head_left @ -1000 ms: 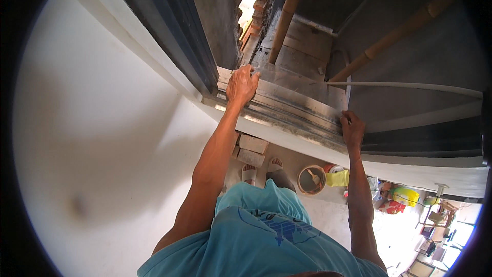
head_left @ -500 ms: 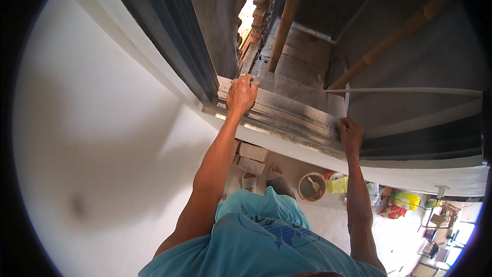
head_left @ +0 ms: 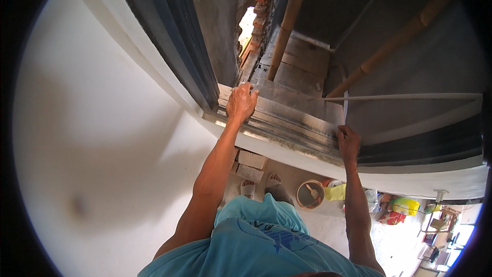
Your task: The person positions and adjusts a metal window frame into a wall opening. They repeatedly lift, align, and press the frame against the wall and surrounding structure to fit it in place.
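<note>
My left hand (head_left: 241, 103) grips the near edge region of a pale, dusty flat strip (head_left: 292, 110) lying along the window sill, close to the dark left frame (head_left: 189, 56). My right hand (head_left: 348, 143) has bent fingertips closed on the strip's right end. Below the strip run the sill's grooved rails (head_left: 287, 136). The undersides of both grips are hidden.
Beyond the sill stand two bamboo poles (head_left: 289, 15), a thin pale rod (head_left: 410, 97) and a jagged brick-edged gap (head_left: 259, 15). Below are loose blocks (head_left: 251, 160), a bucket with trowel (head_left: 310, 195), bags (head_left: 405, 206) and clutter. A white wall (head_left: 92, 113) is left.
The whole view, with sill and both hands, has shifted lower in the picture. My hands keep the same places on the strip, with no clear change in grip.
</note>
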`<state>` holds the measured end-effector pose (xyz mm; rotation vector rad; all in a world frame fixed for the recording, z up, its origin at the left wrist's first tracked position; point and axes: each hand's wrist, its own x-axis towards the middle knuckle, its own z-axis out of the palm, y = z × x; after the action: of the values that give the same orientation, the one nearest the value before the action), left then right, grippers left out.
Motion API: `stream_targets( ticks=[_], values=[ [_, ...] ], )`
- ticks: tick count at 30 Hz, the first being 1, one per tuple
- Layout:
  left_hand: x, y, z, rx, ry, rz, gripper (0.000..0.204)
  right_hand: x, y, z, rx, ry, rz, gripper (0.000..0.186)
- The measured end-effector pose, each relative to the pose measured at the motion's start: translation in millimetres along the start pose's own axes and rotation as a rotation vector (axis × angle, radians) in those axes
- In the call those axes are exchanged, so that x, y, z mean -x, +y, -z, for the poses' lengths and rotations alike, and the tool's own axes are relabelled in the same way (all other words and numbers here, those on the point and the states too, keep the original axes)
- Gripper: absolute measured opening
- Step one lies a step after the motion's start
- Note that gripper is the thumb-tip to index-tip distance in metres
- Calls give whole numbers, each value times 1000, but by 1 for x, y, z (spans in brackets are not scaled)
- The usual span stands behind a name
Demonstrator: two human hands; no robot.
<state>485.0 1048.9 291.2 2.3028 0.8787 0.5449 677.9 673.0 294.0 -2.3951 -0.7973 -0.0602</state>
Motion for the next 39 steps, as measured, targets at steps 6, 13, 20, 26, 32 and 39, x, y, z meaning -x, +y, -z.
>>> stream_targets(
  ticks=[6,13,20,26,32,39],
  values=[
    [0,-1,1,16,-8,8,35,0,-4,2,6,-19,-3,30],
    [0,-1,-2,25,51,-14,35,0,0,-2,-12,17,0,31],
    [0,-6,-3,29,45,-29,35,1,-5,0,-5,8,-10,30],
    [0,-2,-1,27,24,-14,35,2,-6,2,16,-8,-14,31],
    [-1,-2,-1,26,15,-8,35,1,-4,1,-12,-12,-23,31],
    [0,-2,-1,21,57,-30,34,1,-4,1,-21,-11,-25,31]
  ],
)
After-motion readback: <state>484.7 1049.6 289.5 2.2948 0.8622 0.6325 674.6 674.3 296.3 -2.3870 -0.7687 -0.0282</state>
